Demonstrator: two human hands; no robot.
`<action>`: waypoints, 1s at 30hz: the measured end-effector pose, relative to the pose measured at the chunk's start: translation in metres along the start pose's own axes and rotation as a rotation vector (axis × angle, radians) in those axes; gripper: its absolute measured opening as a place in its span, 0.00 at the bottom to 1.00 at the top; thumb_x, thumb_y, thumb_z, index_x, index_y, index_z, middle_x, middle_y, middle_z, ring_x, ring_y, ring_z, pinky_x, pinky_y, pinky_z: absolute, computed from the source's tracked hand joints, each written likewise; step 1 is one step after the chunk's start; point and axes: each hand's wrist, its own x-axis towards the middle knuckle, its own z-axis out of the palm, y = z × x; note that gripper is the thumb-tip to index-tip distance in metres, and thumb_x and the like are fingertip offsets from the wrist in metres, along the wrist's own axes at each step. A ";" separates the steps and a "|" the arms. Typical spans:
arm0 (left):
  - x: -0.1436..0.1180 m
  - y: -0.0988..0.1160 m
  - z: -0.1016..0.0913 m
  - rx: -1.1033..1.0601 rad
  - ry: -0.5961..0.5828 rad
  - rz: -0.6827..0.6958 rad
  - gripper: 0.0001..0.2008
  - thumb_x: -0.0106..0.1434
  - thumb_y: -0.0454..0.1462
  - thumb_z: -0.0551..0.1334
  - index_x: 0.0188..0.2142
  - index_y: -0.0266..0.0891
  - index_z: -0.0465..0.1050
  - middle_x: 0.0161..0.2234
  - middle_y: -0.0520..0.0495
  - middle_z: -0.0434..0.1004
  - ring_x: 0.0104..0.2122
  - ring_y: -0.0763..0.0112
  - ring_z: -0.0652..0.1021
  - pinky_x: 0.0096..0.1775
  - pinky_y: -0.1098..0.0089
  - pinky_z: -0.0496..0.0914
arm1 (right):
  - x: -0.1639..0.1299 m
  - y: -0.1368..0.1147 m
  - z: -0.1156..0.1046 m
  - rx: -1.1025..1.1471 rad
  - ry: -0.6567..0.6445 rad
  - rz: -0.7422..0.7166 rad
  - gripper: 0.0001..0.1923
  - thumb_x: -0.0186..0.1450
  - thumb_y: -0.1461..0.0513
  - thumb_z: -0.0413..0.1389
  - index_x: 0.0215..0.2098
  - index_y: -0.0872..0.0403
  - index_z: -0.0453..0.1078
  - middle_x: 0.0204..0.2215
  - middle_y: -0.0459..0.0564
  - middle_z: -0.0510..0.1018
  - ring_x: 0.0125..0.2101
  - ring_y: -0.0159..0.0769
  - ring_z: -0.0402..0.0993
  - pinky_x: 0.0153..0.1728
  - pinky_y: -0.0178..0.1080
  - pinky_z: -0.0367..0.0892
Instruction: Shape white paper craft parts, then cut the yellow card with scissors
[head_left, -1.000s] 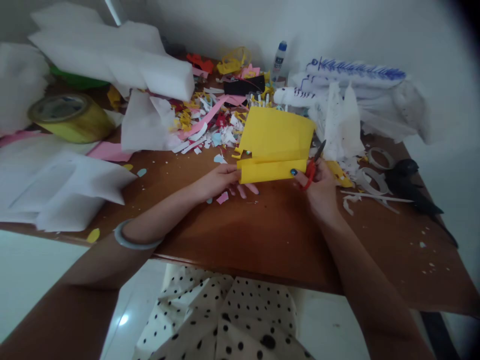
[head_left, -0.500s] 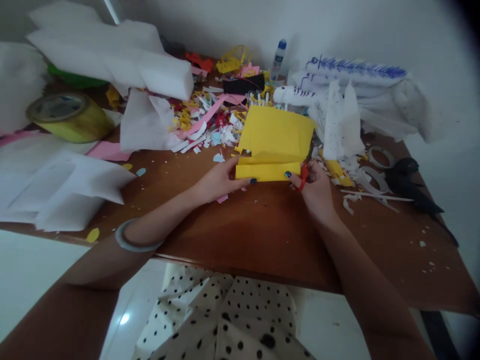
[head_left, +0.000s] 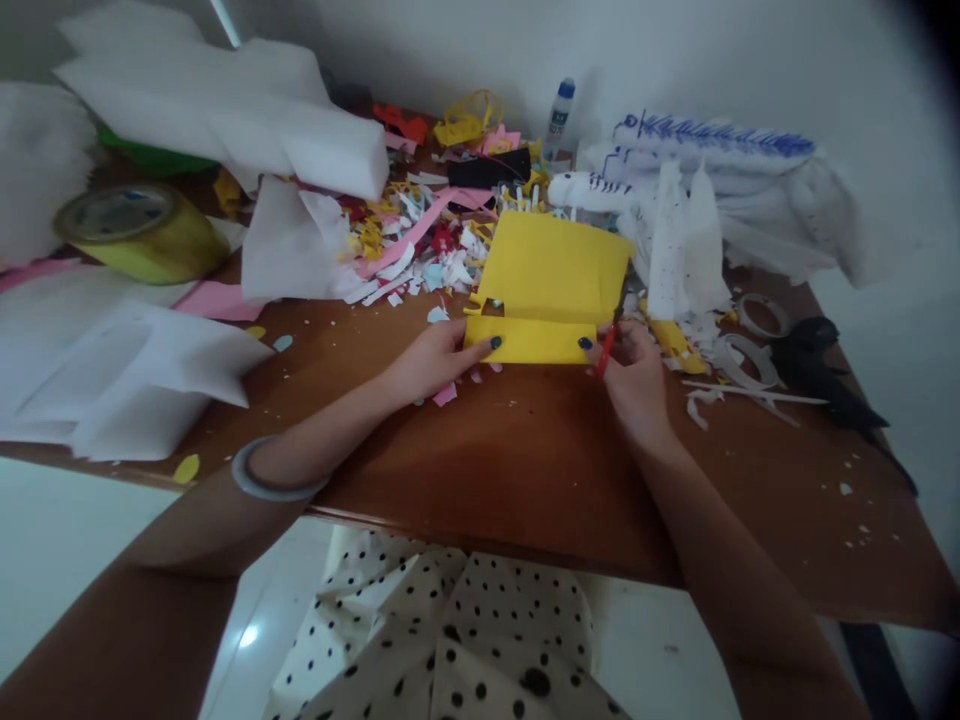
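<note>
Scissors (head_left: 604, 352) lower now, both thumbs atop folded yellow paper (head_left: 551, 285).

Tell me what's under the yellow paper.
Under the yellow paper: brown table, paper scraps at its far edge. Left hand and right hand pinch the folded strip; anything beneath is hidden.

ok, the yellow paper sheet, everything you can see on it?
The yellow paper sheet is plain and matte, lying on the brown table with its near strip folded up. Its left edge is ragged, with small notches and curls. The left hand pinches the folded strip's left end; the right hand, holding red-handled scissors, pinches the right end. The far edge meets a heap of coloured scraps.
</note>
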 end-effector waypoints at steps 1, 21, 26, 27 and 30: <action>0.000 -0.001 -0.001 0.014 -0.010 0.003 0.14 0.64 0.45 0.57 0.35 0.35 0.70 0.33 0.45 0.80 0.21 0.80 0.73 0.22 0.79 0.66 | 0.001 0.001 -0.001 0.014 0.018 -0.030 0.15 0.55 0.56 0.63 0.35 0.49 0.64 0.36 0.46 0.74 0.38 0.35 0.73 0.43 0.42 0.70; -0.001 0.004 0.011 -0.143 -0.052 0.095 0.16 0.58 0.48 0.62 0.33 0.36 0.67 0.29 0.50 0.73 0.26 0.76 0.71 0.30 0.74 0.66 | -0.024 -0.014 0.022 0.121 -0.250 0.219 0.22 0.46 0.56 0.69 0.29 0.52 0.61 0.27 0.40 0.66 0.26 0.26 0.63 0.29 0.33 0.64; -0.004 0.000 0.018 -0.142 -0.038 0.135 0.15 0.62 0.47 0.58 0.36 0.36 0.69 0.31 0.49 0.72 0.28 0.74 0.71 0.30 0.73 0.66 | -0.035 -0.014 0.035 0.153 -0.287 0.293 0.23 0.46 0.54 0.68 0.30 0.51 0.59 0.25 0.39 0.67 0.21 0.26 0.64 0.20 0.32 0.63; -0.004 0.000 0.017 -0.112 0.000 0.161 0.15 0.64 0.47 0.56 0.37 0.36 0.69 0.32 0.49 0.72 0.29 0.74 0.71 0.31 0.73 0.67 | -0.036 -0.015 0.036 0.150 -0.309 0.308 0.23 0.47 0.53 0.68 0.30 0.51 0.59 0.26 0.40 0.68 0.21 0.27 0.65 0.19 0.32 0.63; -0.006 0.003 0.007 0.093 0.120 0.207 0.13 0.66 0.44 0.53 0.38 0.37 0.68 0.33 0.50 0.72 0.32 0.71 0.71 0.34 0.72 0.66 | -0.034 -0.018 0.033 0.176 -0.325 0.280 0.19 0.54 0.51 0.63 0.35 0.51 0.61 0.30 0.43 0.73 0.26 0.30 0.71 0.23 0.33 0.65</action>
